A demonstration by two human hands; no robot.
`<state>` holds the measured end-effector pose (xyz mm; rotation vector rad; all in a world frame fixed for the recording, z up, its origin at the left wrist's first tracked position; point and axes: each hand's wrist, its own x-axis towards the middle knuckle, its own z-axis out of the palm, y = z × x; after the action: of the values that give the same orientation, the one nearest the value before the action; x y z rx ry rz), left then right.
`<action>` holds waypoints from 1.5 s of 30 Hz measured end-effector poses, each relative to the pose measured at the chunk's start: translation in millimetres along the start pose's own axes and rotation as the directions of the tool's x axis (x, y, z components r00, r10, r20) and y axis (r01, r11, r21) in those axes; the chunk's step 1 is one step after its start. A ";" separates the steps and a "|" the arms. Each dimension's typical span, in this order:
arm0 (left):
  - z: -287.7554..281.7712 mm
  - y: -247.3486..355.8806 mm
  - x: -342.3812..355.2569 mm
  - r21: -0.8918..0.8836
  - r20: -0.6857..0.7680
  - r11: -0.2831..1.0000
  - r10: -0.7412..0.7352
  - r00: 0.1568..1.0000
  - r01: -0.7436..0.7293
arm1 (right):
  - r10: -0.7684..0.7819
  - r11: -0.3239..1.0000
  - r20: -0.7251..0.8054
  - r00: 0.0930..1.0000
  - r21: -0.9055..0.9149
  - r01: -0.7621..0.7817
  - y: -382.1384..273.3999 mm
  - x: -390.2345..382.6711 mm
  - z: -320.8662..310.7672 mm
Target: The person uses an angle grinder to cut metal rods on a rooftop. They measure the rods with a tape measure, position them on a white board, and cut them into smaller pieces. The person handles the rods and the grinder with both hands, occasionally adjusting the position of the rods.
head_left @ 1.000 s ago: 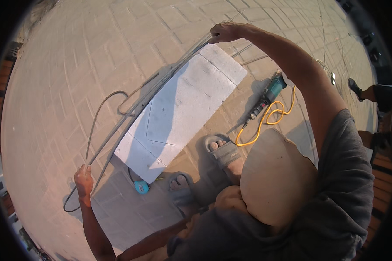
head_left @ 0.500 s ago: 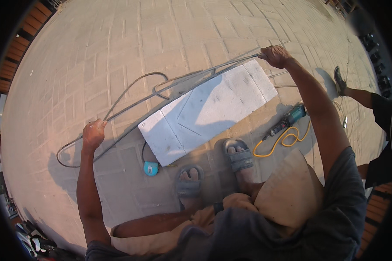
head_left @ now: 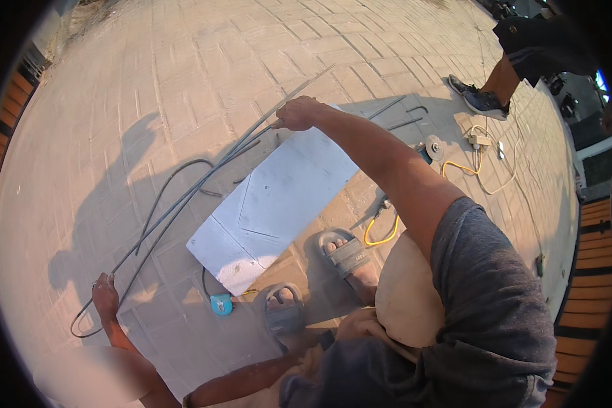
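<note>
My left hand [head_left: 105, 296] is closed around the long metal rods [head_left: 177, 204] near their looped end, at the lower left. At the far side my right hand [head_left: 298, 113] grips the same rods, its fingers wrapped over them; one rod end sticks out beyond it. The rods run slantwise between my hands, with a bent hook in one of them. Beneath and to the right lies a flat white slab [head_left: 285, 183] with dark lines marked on it. Beside the slab's near corner sits a turquoise tape measure [head_left: 222, 304].
An angle grinder's disc [head_left: 434, 147] shows behind my right arm, near a yellow cord [head_left: 382, 232] and a power socket block [head_left: 479, 140]. Other cut rods [head_left: 404, 123] lie past the slab. Another person's shoe [head_left: 486, 104] stands at the far right. My sandalled feet [head_left: 347, 253] are by the slab.
My view has turned. My right hand has shifted left in the picture and my left hand lower, both still gripping rods. The other person's legs now appear higher up at the right.
</note>
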<state>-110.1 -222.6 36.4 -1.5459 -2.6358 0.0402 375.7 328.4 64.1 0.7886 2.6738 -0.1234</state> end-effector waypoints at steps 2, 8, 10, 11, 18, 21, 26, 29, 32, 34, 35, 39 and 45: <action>-5.5 -12.0 -5.1 0.048 0.086 0.998 -0.047 0.995 0.043 | 0.055 0.998 0.025 0.998 -0.012 -0.054 -10.5 2.0 3.4; -34.9 74.4 -12.4 0.104 0.096 0.995 0.003 0.995 -0.013 | 0.108 0.991 -0.046 0.993 -0.078 -0.111 25.4 -54.4 42.5; -27.8 78.7 -26.0 0.079 0.022 0.997 0.016 1.000 -0.017 | 0.112 0.987 -0.050 0.992 -0.108 -0.117 18.9 -59.2 41.3; -28.3 75.5 -31.4 0.094 0.025 0.996 0.005 1.000 -0.007 | 0.112 0.988 -0.021 0.993 -0.106 -0.114 16.4 -60.2 41.8; -26.5 78.8 -52.1 0.107 0.125 0.993 0.044 0.991 -0.057 | 0.200 0.980 -0.080 0.977 0.008 -0.200 11.4 -94.1 71.0; -37.1 83.4 -46.9 0.104 0.231 0.993 0.027 0.973 -0.052 | 0.222 0.975 -0.095 0.970 0.032 -0.220 9.5 -109.8 82.2; -41.0 80.1 -50.6 0.125 0.211 0.992 -0.010 0.978 -0.017 | 0.235 0.972 -0.245 0.941 0.038 -0.233 4.5 -123.9 73.1; -43.9 83.3 -56.8 0.110 0.173 0.994 -0.042 0.984 0.023 | 0.283 0.957 -0.174 0.943 -0.008 -0.289 -8.9 -134.9 45.7; -48.9 90.2 -65.1 0.098 0.181 0.994 -0.058 0.982 0.041 | 0.346 0.936 -0.116 0.931 -0.032 -0.351 -13.6 -145.8 28.1; -48.3 86.6 -62.8 0.097 0.177 0.995 -0.056 0.983 0.039 | 0.363 0.931 -0.080 0.928 -0.003 -0.364 -18.5 -149.3 21.6; -47.8 85.3 -63.8 0.103 0.180 0.994 -0.055 0.982 0.037 | 0.358 0.932 -0.105 0.928 -0.017 -0.362 -14.6 -147.2 34.6; -49.5 85.8 -66.4 0.093 0.179 0.995 -0.043 0.983 0.027 | 0.314 0.945 -0.185 0.931 -0.028 -0.325 -8.3 -147.1 49.0; -43.6 84.6 -75.6 0.095 0.237 0.993 -0.086 0.968 0.065 | 0.193 0.981 -0.279 0.941 0.063 -0.182 -12.6 -161.4 53.1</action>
<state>4.0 -248.1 69.7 -1.4976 -2.8295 0.3536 511.6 225.9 71.4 1.1466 2.8475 -0.0103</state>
